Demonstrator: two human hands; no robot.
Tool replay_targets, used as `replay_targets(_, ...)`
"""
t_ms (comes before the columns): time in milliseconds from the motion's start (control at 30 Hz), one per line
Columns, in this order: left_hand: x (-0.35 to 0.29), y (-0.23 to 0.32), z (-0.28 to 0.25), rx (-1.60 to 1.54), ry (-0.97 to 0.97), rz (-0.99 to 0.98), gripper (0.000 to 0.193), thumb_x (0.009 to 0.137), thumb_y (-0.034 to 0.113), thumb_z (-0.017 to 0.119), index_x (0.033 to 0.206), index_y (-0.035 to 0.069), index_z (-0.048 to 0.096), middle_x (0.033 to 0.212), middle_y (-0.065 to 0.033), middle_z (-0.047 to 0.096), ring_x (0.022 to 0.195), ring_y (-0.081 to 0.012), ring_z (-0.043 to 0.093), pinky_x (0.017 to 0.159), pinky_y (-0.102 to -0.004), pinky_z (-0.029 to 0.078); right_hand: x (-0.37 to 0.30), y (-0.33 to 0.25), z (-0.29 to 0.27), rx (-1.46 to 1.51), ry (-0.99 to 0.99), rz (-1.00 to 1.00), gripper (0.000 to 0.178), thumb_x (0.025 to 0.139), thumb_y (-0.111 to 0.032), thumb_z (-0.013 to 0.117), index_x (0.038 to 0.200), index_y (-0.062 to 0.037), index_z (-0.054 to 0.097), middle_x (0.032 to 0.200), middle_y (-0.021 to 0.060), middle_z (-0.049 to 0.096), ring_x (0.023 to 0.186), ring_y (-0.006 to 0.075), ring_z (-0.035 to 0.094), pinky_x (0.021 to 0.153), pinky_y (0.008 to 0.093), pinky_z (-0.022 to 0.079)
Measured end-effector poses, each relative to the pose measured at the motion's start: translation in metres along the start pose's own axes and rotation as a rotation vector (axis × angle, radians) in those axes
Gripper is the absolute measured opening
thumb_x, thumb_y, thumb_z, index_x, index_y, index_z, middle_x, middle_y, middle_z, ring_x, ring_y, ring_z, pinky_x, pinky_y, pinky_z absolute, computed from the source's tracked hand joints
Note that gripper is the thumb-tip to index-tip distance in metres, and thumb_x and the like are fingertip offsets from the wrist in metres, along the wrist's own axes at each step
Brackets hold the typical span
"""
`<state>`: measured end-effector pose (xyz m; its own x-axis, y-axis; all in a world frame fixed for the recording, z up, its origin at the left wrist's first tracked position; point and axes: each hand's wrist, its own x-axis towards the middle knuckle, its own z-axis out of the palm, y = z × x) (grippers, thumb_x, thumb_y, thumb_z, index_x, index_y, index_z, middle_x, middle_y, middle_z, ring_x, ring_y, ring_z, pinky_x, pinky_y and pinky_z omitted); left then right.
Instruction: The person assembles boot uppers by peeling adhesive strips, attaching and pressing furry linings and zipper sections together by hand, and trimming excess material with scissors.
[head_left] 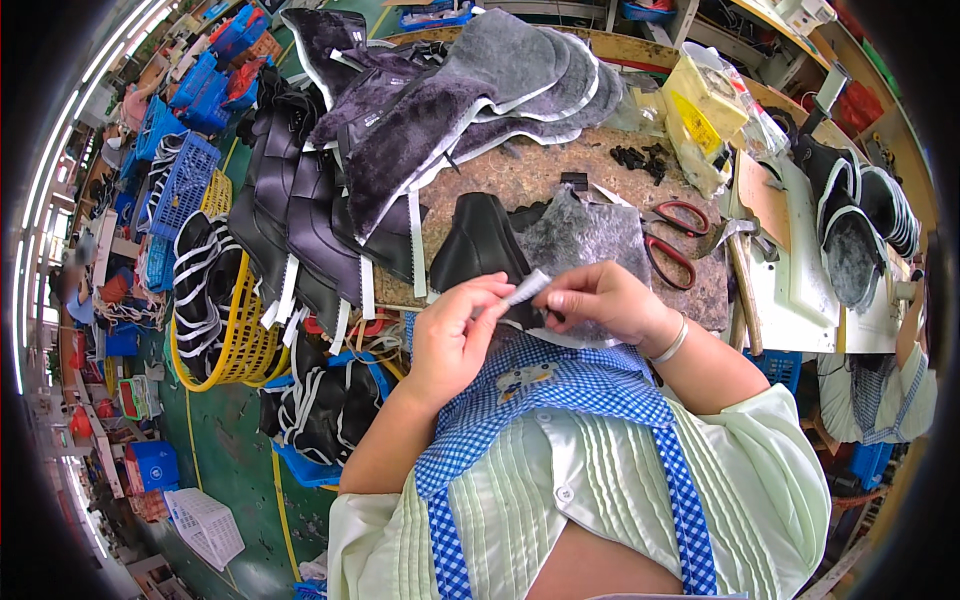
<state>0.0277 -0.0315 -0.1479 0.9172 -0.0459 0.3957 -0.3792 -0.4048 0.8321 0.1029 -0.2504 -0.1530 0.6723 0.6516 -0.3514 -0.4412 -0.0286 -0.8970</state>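
Observation:
Close in front of my body, my left hand [462, 335] is closed, thumb and fingers pinching a short white strip [527, 287]. My right hand [610, 305] meets it from the right with its fingers curled into a pinch. A dark bit shows under those fingertips, too small to name. Just beyond my hands lies a black leather boot upper [478, 240], joined or laid against a piece of grey fur lining [590, 238]; their near edges are partly hidden by my fingers. A blue checked apron [540, 385] covers my front below the hands.
Red-handled scissors [672, 262] and a hammer [738, 250] lie right of the lining. Fur-lined pieces [520, 75] are stacked at the back, black leather uppers [275, 200] hang left. A yellow basket [235, 335] stands beside the table; small black parts [640, 158] lie behind the scissors.

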Motion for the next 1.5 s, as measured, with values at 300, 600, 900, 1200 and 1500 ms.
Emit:
replay_targets(300,-0.022,-0.005,-0.002,-0.304,0.277,-0.155,0.007,0.095,0.0,0.054,0.1,0.001,0.048,0.105,-0.0084,0.059,0.075,-0.0038,0.051,0.06,-0.0176,0.043,0.023,0.001,0.029,-0.084,-0.01,-0.033,0.013,0.081,-0.001,0.073,0.091,0.003,0.066,0.085,0.0057,0.067,0.075,0.011,0.065,0.068,0.0222,0.052)
replay_targets(600,-0.044,0.004,-0.01,-0.541,0.35,-0.856,0.012,0.091,0.014,0.066,0.093,0.005,0.059,0.082,-0.0045,0.063,0.065,-0.0102,0.057,0.055,-0.0194,0.041,0.04,-0.018,0.052,-0.815,0.132,-0.899,0.006,0.077,-0.002,0.069,0.082,-0.0004,0.066,0.085,0.0118,0.06,0.072,0.0264,0.064,0.063,0.0338,0.052)
replay_targets(900,-0.016,0.003,0.011,-0.669,0.387,-0.5,0.004,0.093,0.004,0.061,0.096,0.001,0.062,0.099,-0.0118,0.07,0.092,-0.0176,0.068,0.074,-0.0259,0.052,0.03,-0.02,0.048,-0.588,0.26,-0.799,0.02,0.079,0.003,0.07,0.099,-0.0017,0.069,0.091,0.0061,0.062,0.083,0.0135,0.063,0.071,0.0254,0.052)
replay_targets(1200,-0.02,-0.005,0.026,-0.595,0.345,-0.362,0.007,0.092,0.001,0.062,0.095,-0.003,0.067,0.102,-0.0104,0.069,0.089,-0.0111,0.062,0.08,-0.0251,0.05,0.02,0.001,0.046,-0.024,0.052,-0.464,0.022,0.081,0.005,0.071,0.101,0.0017,0.062,0.087,0.0027,0.066,0.078,0.0047,0.062,0.072,0.0199,0.053)
replay_targets(1500,-0.027,-0.009,0.022,-0.559,0.381,-0.42,0.009,0.091,0.0,0.062,0.098,-0.004,0.066,0.095,-0.0077,0.068,0.084,-0.0125,0.063,0.079,-0.0264,0.052,0.017,-0.004,0.045,-0.377,0.099,-0.428,0.025,0.083,0.004,0.07,0.107,0.0018,0.061,0.092,0.0038,0.064,0.082,0.0055,0.06,0.075,0.0204,0.051)
